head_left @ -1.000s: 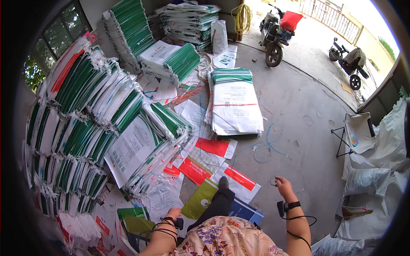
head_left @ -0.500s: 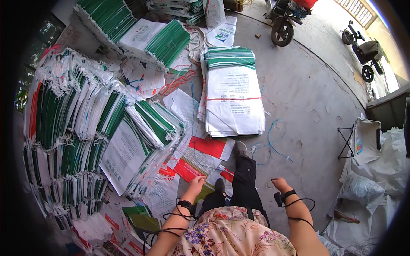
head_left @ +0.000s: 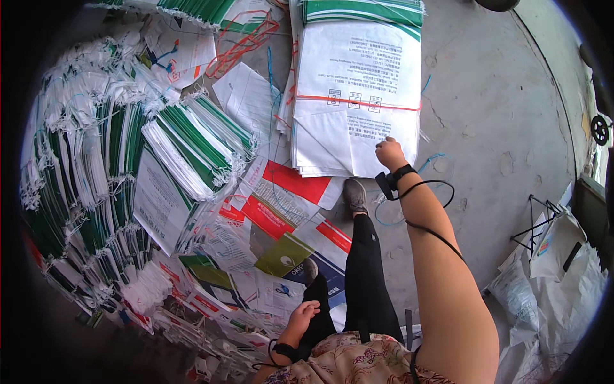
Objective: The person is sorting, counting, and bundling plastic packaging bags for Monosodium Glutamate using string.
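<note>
My right hand (head_left: 390, 153) is over the near right part of a flat bundle of white woven sacks (head_left: 320, 141), its fingers curled closed. Whether it touches the top sack, and what is in the fingers, I cannot make out. A red tie (head_left: 307, 97) runs across the bundle, which has a green band at its far end. My left hand (head_left: 304, 315) hangs low near my left leg, fingers loosely bent and apart, holding nothing visible. Both wrists wear black straps with black cables.
Tall stacks of folded green and white sacks (head_left: 96, 160) stand at the left. Flattened printed sacks (head_left: 281, 192) cover the floor by my feet. Red strapping (head_left: 246, 45) lies beyond them. A folding stool (head_left: 550, 237) and crumpled white sacks (head_left: 563, 301) are at the right.
My view has moved closer to the tied bundle. My right arm has reached forward from beside my body to above the bundle. My left hand has dropped back nearer my leg.
</note>
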Demonstrator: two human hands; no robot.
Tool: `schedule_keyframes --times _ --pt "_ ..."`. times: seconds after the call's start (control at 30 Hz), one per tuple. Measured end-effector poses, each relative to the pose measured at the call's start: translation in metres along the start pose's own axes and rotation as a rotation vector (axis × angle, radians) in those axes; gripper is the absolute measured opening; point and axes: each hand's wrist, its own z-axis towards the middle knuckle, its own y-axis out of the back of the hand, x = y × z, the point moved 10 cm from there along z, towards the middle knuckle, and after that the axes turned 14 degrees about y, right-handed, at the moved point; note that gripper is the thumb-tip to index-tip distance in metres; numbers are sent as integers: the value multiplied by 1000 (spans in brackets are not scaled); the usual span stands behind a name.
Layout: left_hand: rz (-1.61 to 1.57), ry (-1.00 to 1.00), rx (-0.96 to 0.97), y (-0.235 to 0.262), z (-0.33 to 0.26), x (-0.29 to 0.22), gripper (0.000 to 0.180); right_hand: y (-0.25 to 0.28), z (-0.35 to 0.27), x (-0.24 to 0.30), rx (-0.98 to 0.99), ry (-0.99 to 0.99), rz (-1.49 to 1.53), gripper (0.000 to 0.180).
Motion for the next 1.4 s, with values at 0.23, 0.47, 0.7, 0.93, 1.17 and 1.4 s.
schedule_keyframes --times 0.23,0.47,0.7,0.93,1.17,1.4 --pt "-270 163 -12 -20 13 -26 31 -34 111 3 273 -68 -213 34" --pt "-388 216 -15 -35 32 -30 30 -42 140 -17 211 -57 -321 36" --pt "-516 101 67 -45 14 -53 29 -84 21 78 355 344 78 24" --pt "-711 -94 107 -26 -20 -72 48 2 -229 337 779 730 860 17" --pt "-1286 -362 700 2 -59 -34 50 42 -407 454 1128 797 770 17" --pt "-1707 -736 770 122 -75 113 25 22 -484 507 1083 743 381 35"
